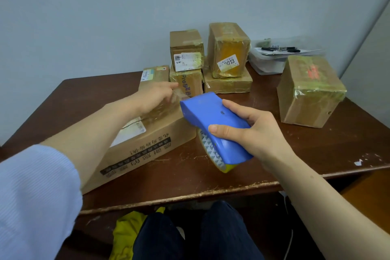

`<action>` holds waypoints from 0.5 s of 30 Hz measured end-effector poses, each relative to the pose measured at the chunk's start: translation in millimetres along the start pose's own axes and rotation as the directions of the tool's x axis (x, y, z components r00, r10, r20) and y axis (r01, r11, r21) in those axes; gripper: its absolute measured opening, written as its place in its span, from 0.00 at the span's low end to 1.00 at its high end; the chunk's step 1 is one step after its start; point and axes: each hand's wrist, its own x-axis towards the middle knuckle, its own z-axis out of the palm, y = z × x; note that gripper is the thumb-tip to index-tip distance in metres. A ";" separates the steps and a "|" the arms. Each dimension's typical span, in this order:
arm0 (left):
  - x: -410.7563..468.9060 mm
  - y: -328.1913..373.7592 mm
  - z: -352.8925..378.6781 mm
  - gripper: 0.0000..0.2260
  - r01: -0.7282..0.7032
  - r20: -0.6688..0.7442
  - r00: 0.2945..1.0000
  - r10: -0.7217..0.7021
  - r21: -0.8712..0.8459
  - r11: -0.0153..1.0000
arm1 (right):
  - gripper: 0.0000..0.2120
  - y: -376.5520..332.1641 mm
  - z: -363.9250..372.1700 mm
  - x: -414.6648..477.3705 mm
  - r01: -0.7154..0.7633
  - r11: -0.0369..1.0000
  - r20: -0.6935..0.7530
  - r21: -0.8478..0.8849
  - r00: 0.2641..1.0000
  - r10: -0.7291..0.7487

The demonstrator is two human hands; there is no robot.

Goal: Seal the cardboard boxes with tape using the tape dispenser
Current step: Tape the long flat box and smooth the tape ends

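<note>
Now, tape dispenser (211, 116): blue, held off the bench, its nose over the far right edge of the long box (137, 150), its tail out past that box's right side.
Right grip (242, 131): curled round the dispenser's body, thumb on the near flank, fingers over the top.
Tape roll (211, 154): yellowish, showing under the dispenser, beside the long box's right wall.
Left grip (156, 97): fingers straight and flat on the long box's top at its far end, just beside the dispenser's nose; it seems to pin a tape end there (the strip is too blurred to be sure).
Long box: flat on the bench (232, 179), printed side wall towards the person, a label on its lid.
Taped boxes (229, 48): stacked behind the long box.
Lone box (310, 91): well to the right of the long box.
Risk, tape end: if the left fingers lift early, the pull would likely peel it up.
Risk, line: a skewed pull would probably wrinkle the strip or lay it off the seam.
Risk, fingers: the nose is close to the left fingertips, so the cutter could nick them.
</note>
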 end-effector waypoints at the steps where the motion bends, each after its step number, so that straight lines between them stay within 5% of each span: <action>1: -6.5 0.1 -2.5 0.38 0.022 0.118 0.993 -0.030 0.066 0.998 | 0.36 -1.1 3.2 4.9 0.001 1.000 0.010 -0.015 1.000 -0.001; 3: -11.8 -4.2 -3.8 0.48 0.039 0.209 0.971 -0.119 0.352 0.935 | 0.37 -5.4 6.8 12.3 0.008 0.998 0.030 -0.065 1.000 -0.006; 5: -9.4 -12.8 -0.4 0.56 0.055 0.123 0.981 -0.153 0.579 0.814 | 0.46 -11.5 7.6 15.6 0.013 0.979 0.070 -0.205 0.998 0.001; 9: -1.8 -24.3 12.1 0.53 0.084 -0.019 0.996 -0.092 0.614 0.784 | 0.60 -20.1 14.5 12.7 0.059 0.758 0.190 -0.649 0.978 0.087; 15: -3.3 -21.2 13.1 0.49 0.095 -0.055 0.995 -0.078 0.616 0.782 | 0.48 -17.1 10.8 10.8 0.121 0.665 0.194 -0.737 0.980 0.036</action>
